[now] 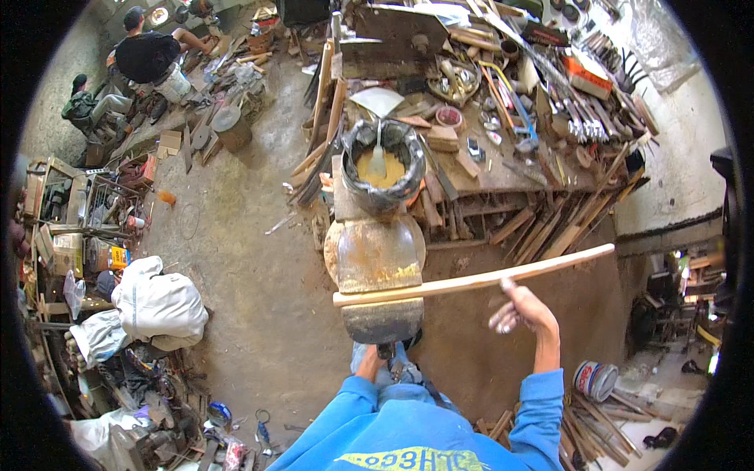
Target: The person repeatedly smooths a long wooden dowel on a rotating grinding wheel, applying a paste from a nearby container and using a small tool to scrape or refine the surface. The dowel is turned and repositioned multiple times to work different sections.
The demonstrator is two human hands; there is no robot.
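Note:
A long pale wooden stick (471,286) lies across a narrow work stand, its left end between a worn dusty plate (381,251) and a dark rounded block (382,322). The rest of it juts out to the right. Just below its middle is my right hand (528,308), thumb stretched up to the stick and fingers half curled, apart from the thumb. Whitish dust marks those fingers. My left hand (367,359) reaches in under the dark block, beside a dark metal part (385,351); its fingers are hidden.
Beyond the plate stands a black-lined bucket (382,166) of yellowish material with a brush-like tool in it. A cluttered workbench (487,177) fills the far right. White sacks (161,302) lie left; a paint can (595,381) stands right. Two people (148,56) sit far left.

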